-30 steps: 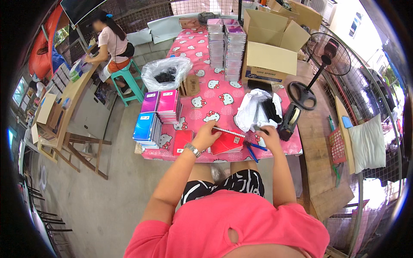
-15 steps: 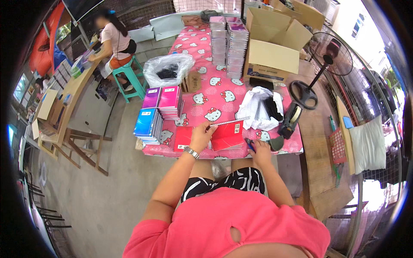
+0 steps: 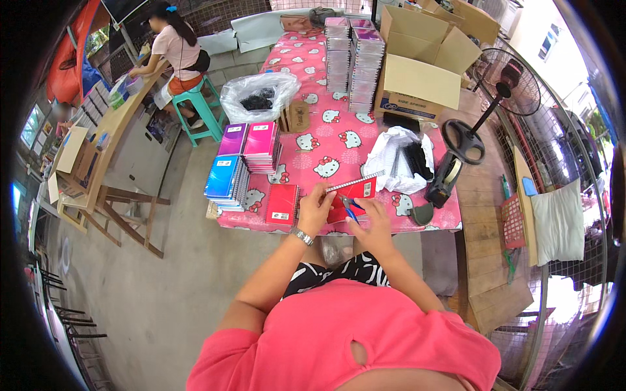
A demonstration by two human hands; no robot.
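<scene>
In front of me my left hand (image 3: 315,210) is closed on the spiral-bound edge of a red notebook (image 3: 365,189), near the left end of its wire coil. My right hand (image 3: 373,223) grips small blue-handled pliers (image 3: 351,207), their grey jaws pointing at that end of the coil by my left fingers. Whether the jaws touch the wire I cannot tell. Just left of my left hand, another red spiral notebook (image 3: 282,203) lies flat. White paper wrapping (image 3: 386,156) with loose coils and black pieces sits beyond the held notebook, to the right.
Stacks of blue (image 3: 223,177), purple (image 3: 233,139) and pink notebooks (image 3: 261,138) stand at left. Behind them is a plastic-lined container (image 3: 235,91). Tall notebook stacks (image 3: 337,58), an open carton (image 3: 417,85), a tape dispenser (image 3: 446,179) and a fan (image 3: 502,88) stand farther off. A person (image 3: 179,52) sits far left.
My right hand has lifted from the table's near edge and brought the pliers left to the notebook's coil. My left hand has shifted slightly right, uncovering more of the flat red notebook.
</scene>
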